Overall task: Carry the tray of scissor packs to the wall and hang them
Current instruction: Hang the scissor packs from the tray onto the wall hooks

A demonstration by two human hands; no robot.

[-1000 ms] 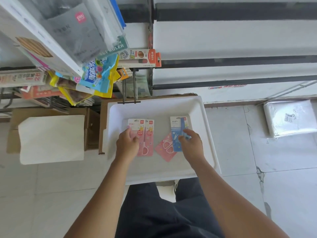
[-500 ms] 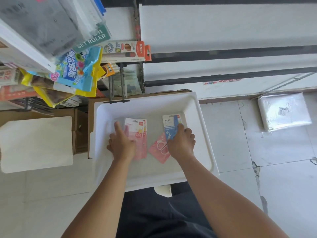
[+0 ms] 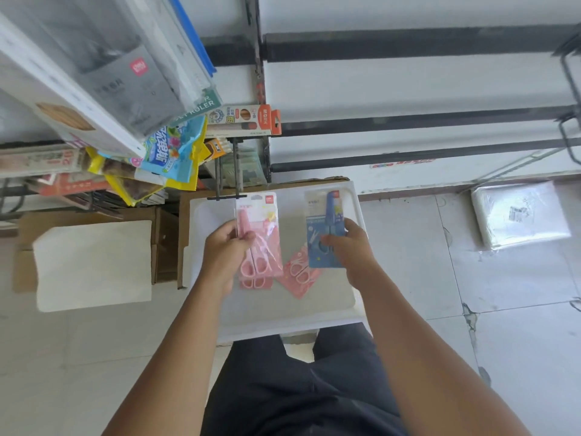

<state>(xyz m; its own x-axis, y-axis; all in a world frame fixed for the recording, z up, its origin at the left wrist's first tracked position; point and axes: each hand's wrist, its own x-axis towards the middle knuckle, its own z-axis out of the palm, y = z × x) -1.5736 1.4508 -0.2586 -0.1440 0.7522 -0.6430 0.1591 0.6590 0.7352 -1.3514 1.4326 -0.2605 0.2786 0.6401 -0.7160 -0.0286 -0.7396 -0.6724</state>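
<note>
**Scissor packs lifted from the tray, one in each hand**

Tray (image 3: 353, 199), white and shallow, sits below both hands on a brown cardboard box (image 3: 184, 234), close to the white slatted wall (image 3: 408, 89) with its dark rails. Left of the left-hand fingers, a flat white sheet (image 3: 91, 265) lies over another carton, and above them hang crowded stationery packs (image 3: 169, 152) on the display. Well right of the right-hand fingers, a plastic-wrapped white bundle (image 3: 518, 214) lies on the tiled floor.

The left hand (image 3: 224, 253) holds a pink scissor pack (image 3: 257, 234) above the tray, fingers closed on the pack's left edge with the thumb over its front; a second pink pack seems to be stacked behind it. The right hand (image 3: 353, 247) holds a blue scissor pack (image 3: 323, 231), fingers pinching its right side near the scissor handles. Between and just below the two sets of fingers, a loose pink pack (image 3: 298, 272) lies tilted on the tray floor.
</note>
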